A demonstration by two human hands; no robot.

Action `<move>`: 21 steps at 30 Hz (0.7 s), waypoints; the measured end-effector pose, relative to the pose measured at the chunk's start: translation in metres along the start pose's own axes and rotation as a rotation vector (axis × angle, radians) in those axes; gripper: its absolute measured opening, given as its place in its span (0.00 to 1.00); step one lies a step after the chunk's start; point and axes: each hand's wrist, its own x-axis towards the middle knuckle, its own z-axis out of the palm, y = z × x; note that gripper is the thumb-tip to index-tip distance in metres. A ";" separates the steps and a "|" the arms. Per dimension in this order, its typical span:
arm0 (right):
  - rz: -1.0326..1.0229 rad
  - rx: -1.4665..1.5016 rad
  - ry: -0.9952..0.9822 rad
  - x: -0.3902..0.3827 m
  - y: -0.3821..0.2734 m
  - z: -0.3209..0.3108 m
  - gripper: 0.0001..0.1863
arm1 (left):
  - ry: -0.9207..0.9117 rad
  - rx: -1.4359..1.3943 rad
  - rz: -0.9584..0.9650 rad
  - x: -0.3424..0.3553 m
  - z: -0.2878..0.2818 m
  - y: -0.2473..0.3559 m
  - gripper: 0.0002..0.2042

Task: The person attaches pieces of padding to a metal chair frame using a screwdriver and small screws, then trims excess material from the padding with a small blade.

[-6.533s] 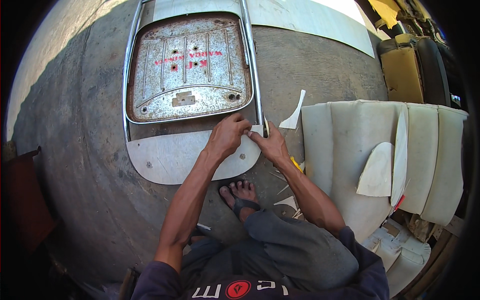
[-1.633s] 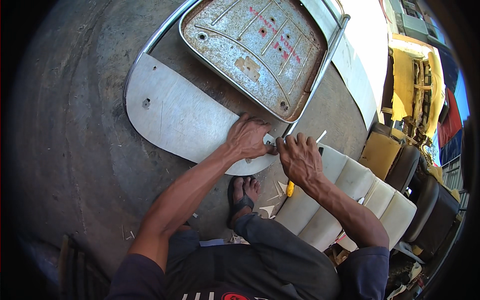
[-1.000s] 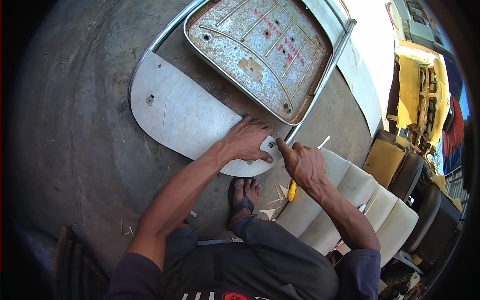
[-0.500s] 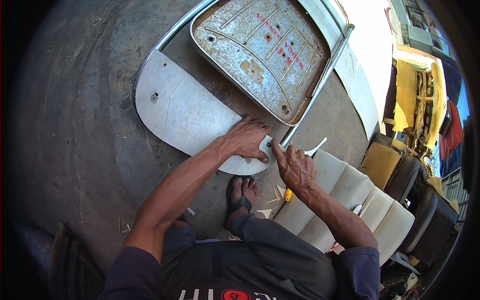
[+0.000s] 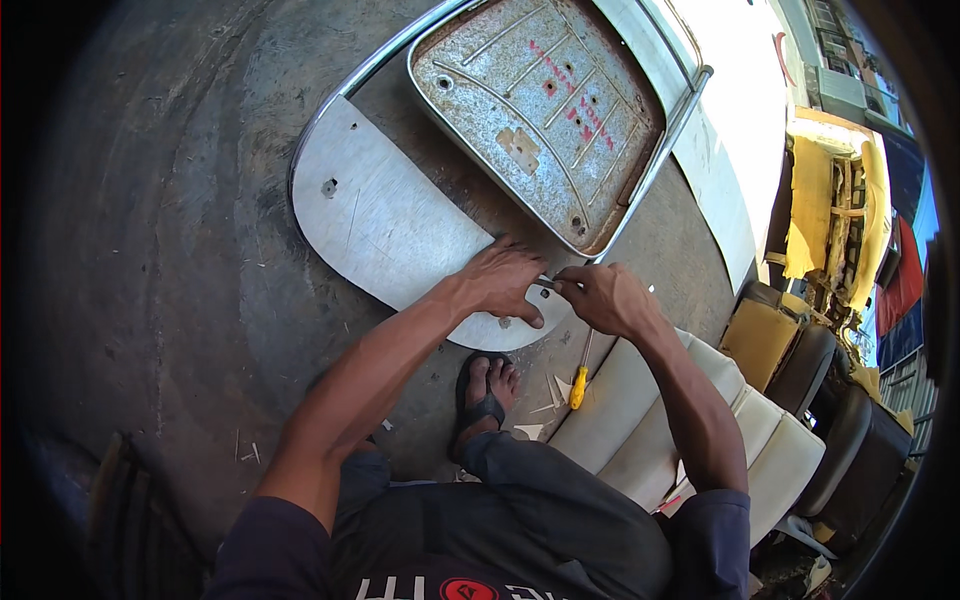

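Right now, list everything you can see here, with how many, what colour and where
Flat panel: one, pale grey, rounded, on the ground at centre.
Seat pan: one, rusty metal, framed by a chrome tube, just beyond the panel.
Screwdriver: one, yellow handle, on the ground beside the cushion.
Ribbed cushion: one, cream, lower right.
Scraps: a few, pale, near the foot.
Seats: several, yellow-tan and dark, far right.
Concrete ground: grey.
Foot: one, in a dark sandal.
Left hand: pressing on the panel's edge.
Right hand: fingertips pinching something small at that edge; too small to identify.
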 end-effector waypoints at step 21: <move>0.394 0.854 0.283 -0.092 0.054 0.164 0.21 | 0.503 0.319 -0.024 -0.048 0.003 -0.013 0.14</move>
